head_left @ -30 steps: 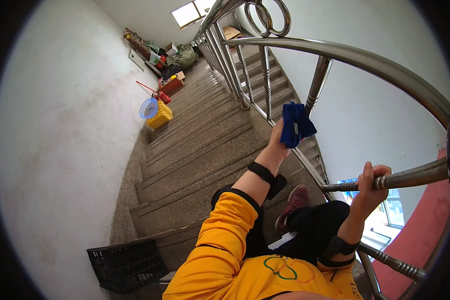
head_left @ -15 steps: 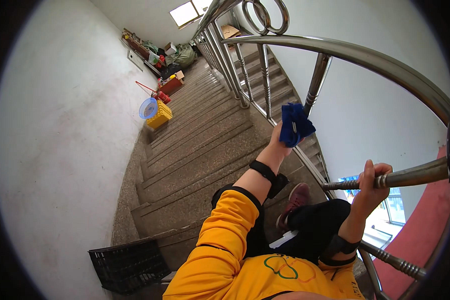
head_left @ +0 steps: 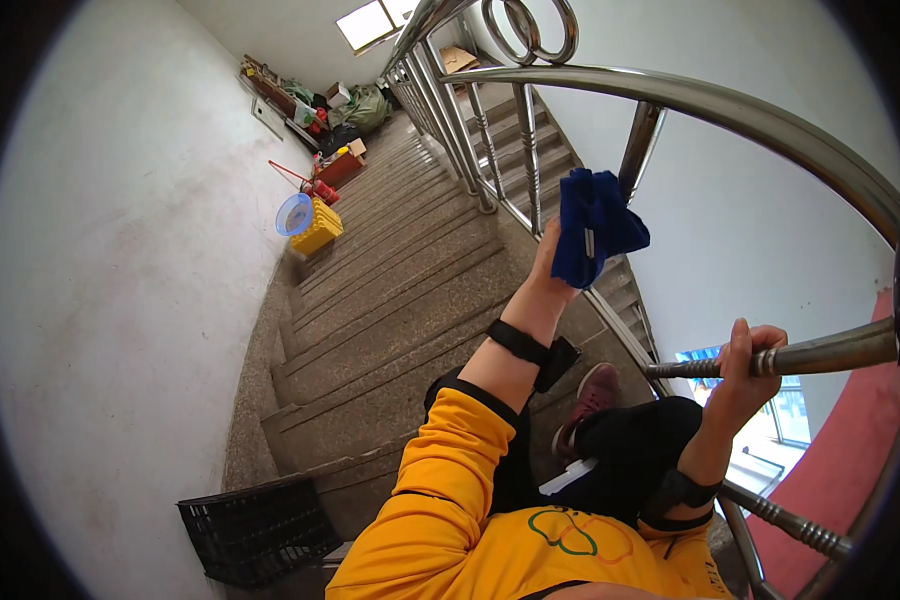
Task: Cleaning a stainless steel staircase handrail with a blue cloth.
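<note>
My left hand (head_left: pixel 560 268) is wrapped round a metal baluster (head_left: pixel 642 150) of the stair railing, with a dark blue cloth (head_left: pixel 592 225) between hand and metal. The cloth covers most of my fingers, and a small pale tag shows on it. Lower on the right, my right hand (head_left: pixel 742 375) grips another baluster (head_left: pixel 830 350), its thumb pointing up. Above both hands curves the shiny handrail (head_left: pixel 750 115).
Stone steps (head_left: pixel 380 290) run away to the far left beside a white wall. Along them stand a yellow crate (head_left: pixel 318 230), a blue basin (head_left: pixel 295 215) and red fire extinguishers (head_left: pixel 322 192). A black crate (head_left: pixel 255 535) is at the near left.
My left hand has slid a little up the baluster with the blue cloth, whose folds now spread wider. My right hand stays in place on its baluster.
</note>
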{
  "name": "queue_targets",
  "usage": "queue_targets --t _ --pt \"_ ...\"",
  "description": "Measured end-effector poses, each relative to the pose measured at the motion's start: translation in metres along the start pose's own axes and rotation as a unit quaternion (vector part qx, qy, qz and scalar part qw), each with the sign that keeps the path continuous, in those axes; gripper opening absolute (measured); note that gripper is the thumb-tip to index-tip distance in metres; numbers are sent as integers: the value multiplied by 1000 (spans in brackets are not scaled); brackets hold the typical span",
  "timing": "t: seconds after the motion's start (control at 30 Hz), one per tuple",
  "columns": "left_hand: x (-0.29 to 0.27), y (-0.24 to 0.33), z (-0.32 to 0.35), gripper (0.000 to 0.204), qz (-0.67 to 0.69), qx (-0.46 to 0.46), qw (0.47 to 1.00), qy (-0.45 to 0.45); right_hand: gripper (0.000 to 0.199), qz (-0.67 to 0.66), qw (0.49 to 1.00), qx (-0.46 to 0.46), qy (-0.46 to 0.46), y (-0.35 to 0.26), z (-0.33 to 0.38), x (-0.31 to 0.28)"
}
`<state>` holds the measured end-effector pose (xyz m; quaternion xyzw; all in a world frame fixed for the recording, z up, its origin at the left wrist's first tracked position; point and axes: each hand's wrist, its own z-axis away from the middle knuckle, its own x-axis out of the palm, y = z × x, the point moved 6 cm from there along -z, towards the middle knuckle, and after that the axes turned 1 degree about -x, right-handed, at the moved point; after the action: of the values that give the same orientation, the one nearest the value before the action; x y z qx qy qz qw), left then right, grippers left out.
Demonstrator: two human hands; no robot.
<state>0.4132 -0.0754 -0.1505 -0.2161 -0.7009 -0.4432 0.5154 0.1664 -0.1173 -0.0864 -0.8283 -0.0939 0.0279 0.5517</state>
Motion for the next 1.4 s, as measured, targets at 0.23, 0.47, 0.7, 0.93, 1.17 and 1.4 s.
queue_targets --t 0.23,0.47,0.7,0.93,1.17,1.4 --pt "49 5 16 27 6 -44 990 -131 22 12 1000 5 6 1 -1 -3" --pt "68 -13 24 37 -27 -7 990 -135 21 6 1000 -8 5 -1 -1 0" --pt "75 -32 31 42 -81 -7 977 -196 21 17 1000 -3 -10 0 -1 -4" --pt "11 59 12 44 41 138 987 -76 21 13 1000 -15 -5 2 -1 -5" --pt "-4 62 1 33 -34 231 972 21 21 2 1000 16 1 -4 0 0" --pt "27 -9 -16 46 -335 199 919 57 22 5 1000 13 1 -3 2 -1"
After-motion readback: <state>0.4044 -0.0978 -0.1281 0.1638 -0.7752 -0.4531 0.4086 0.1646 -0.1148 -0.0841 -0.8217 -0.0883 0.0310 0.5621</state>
